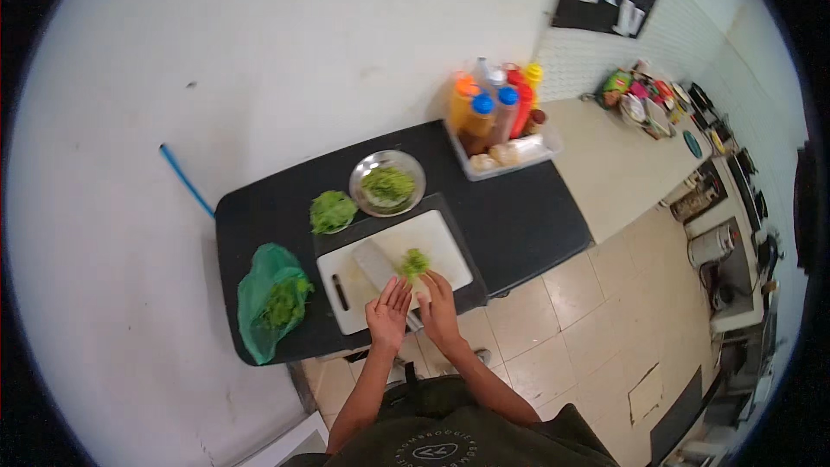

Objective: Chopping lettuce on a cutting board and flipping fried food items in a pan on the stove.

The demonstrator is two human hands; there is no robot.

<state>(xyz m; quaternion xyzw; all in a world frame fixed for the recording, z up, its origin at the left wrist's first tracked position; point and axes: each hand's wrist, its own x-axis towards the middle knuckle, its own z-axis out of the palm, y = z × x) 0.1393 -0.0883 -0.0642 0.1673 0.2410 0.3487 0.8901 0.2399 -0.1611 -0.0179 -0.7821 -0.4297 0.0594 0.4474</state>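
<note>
A white cutting board [449, 248] lies before me on a dark mat [468, 264]. A broad-bladed knife [374, 263] rests flat on it, its handle end pointing towards me. Beside the blade sits a small heap of chopped greens [415, 262]. My left hand [388, 316] is palm up over the board's near edge, fingers apart, holding nothing. My right hand [439, 311] has its fingertips at the near side of the heap; whether they touch it is unclear. Behind the board, a steel bowl [356, 183] contains more chopped greens, with a pile of leafy greens [332, 211] to its left.
A green plastic bag [254, 301] with leafy herbs lies at the black table's [519, 220] left end. At the back right, a plastic tray [496, 172] holds several sauce bottles [481, 118]. A pale counter [600, 168] adjoins on the right, bearing packets [639, 91].
</note>
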